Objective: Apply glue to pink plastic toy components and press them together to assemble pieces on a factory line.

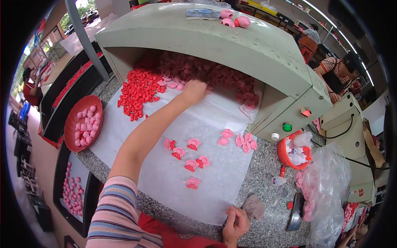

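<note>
My left hand (194, 91) reaches into the opening of a pale green metal cabinet (198, 31), at the near edge of a heap of pink moulded parts (186, 68). Its fingertips are hidden among the parts. Beside the heap lies a pile of small red pieces (138, 93). On the white sheet (165, 198) sit several pink parts fitted with red pieces (192, 183), and a few plain pink parts (247, 142) lie to the right. My right hand (236, 225) rests low at the sheet's edge, fingers curled in, next to a crumpled grey cloth (253, 206); anything inside it is too small to make out.
At left stand a red bowl of pink balls (67, 120) and a black tray (58, 182) of pink parts. To the right are an orange basket with white bottles (282, 153), a small bottle (279, 180), and a clear plastic bag (331, 173). Co-workers (337, 76) sit beyond.
</note>
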`<state>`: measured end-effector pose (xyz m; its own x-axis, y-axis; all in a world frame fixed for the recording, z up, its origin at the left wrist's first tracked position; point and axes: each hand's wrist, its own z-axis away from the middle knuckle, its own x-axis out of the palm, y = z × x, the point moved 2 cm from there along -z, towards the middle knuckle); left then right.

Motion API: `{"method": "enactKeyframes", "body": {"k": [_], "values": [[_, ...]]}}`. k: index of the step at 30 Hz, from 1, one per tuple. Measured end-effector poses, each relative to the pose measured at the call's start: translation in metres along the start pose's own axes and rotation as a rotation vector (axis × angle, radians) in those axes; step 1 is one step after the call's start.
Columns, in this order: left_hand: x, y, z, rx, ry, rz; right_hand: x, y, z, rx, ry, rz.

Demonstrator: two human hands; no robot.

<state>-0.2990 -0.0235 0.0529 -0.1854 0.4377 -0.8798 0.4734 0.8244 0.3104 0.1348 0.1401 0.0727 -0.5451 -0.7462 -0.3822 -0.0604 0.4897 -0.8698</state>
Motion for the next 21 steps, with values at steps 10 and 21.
{"method": "enactKeyframes", "body": {"k": [10,21], "values": [[-0.091,0.055,0.138,0.027,-0.270,0.277,-0.005,-0.009,0.000,0.049,0.070,-0.008],[-0.053,0.035,0.164,-0.248,-0.353,0.766,-0.005,-0.017,-0.009,-0.086,0.058,-0.152]]}}
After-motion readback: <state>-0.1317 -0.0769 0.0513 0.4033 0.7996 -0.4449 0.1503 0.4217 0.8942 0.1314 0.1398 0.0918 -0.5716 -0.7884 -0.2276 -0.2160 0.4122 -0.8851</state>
